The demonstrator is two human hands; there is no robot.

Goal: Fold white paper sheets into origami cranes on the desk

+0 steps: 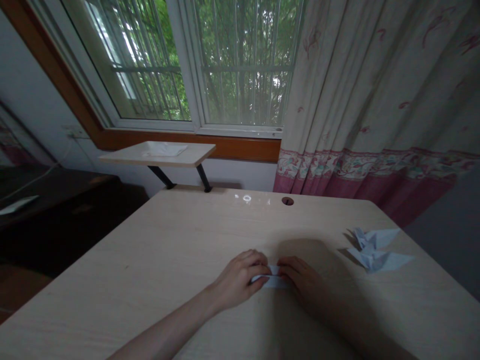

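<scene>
On a desk (168, 240), toward six o'clock, is a paper (275, 282), seemingly part-folded, remaining folds unclear. The left hand (240, 280), at its nine o'clock, pinches it; the right hand (304, 282), at three, has bunched fingers, grip uncertain. Toward two o'clock, folded shapes (388, 261) look complete.

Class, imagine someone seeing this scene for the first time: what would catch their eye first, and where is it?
Probably the bright window at the top, with greenery showing through. Next, the left hand and right hand on folded paper, low in the middle of the view; then two folded paper shapes on the right of the pale table.
</scene>
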